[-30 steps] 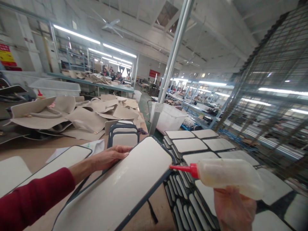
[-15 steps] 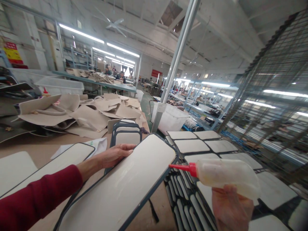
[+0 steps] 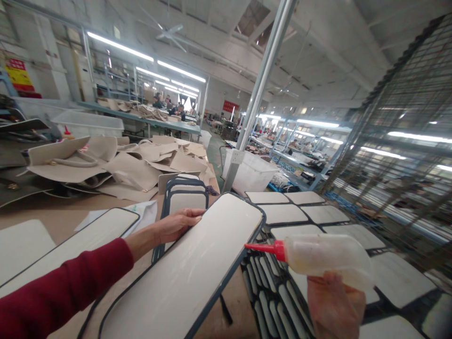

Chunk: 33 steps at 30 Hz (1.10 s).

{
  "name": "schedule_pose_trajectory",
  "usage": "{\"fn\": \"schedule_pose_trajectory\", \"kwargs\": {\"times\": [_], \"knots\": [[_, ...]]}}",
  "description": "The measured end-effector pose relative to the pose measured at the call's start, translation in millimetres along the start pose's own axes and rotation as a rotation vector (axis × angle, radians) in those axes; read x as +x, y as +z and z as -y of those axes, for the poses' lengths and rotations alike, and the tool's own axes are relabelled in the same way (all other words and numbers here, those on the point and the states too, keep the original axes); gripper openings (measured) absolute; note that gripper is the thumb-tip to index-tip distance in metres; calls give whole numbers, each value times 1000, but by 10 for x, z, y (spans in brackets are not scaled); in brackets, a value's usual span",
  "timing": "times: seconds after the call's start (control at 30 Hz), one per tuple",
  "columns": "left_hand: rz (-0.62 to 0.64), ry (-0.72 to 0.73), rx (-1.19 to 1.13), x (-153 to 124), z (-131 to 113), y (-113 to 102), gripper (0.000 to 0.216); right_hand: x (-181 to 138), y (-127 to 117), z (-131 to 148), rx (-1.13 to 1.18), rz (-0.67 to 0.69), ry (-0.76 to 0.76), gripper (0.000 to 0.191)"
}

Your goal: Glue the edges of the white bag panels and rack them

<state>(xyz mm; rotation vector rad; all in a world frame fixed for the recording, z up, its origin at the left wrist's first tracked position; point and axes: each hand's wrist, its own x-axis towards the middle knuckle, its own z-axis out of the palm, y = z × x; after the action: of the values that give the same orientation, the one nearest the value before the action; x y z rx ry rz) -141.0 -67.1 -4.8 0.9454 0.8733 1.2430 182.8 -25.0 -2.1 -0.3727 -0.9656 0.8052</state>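
The left hand (image 3: 181, 223) pinches the white panel (image 3: 183, 268) by its left edge, tilted over the bench (image 3: 244, 316); the right hand (image 3: 337, 301) grasps a squeeze bottle (image 3: 325, 254), red nozzle (image 3: 264, 247) at the right edge. Edging looks partway: far corner probably done, nearer stretch left.

Red-tipped bottle (image 3: 323, 254) points at tilted white panel (image 3: 190, 268).

single head-worn view | facing forward and down | hands (image 3: 175, 225) close | hall (image 3: 328, 61) beyond
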Motion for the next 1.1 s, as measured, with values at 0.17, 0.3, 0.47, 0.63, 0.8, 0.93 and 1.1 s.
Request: {"fn": "schedule_pose_trajectory", "kwargs": {"times": [0.17,0.3,0.47,0.63,0.8,0.93,1.1], "knots": [[2,6,-2,81,9,40,40,-6,19,19,2,-3,11,30],[-4,7,-17,149,4,78,37,-9,28,52,26,-6,28,31],[-7,5,-15,202,-11,110,36,-2,-30,40,12,1,20,32],[-7,4,2,229,-9,141,39,19,-101,-2,-23,-4,12,33],[-21,-3,4,264,-26,181,38,25,-115,10,-40,-2,10,36],[-30,-6,-7,297,-68,224,36,34,-123,18,-70,6,18,36],[-34,-3,-3,329,-110,259,34,49,-167,-18,-183,-1,15,30]]}}
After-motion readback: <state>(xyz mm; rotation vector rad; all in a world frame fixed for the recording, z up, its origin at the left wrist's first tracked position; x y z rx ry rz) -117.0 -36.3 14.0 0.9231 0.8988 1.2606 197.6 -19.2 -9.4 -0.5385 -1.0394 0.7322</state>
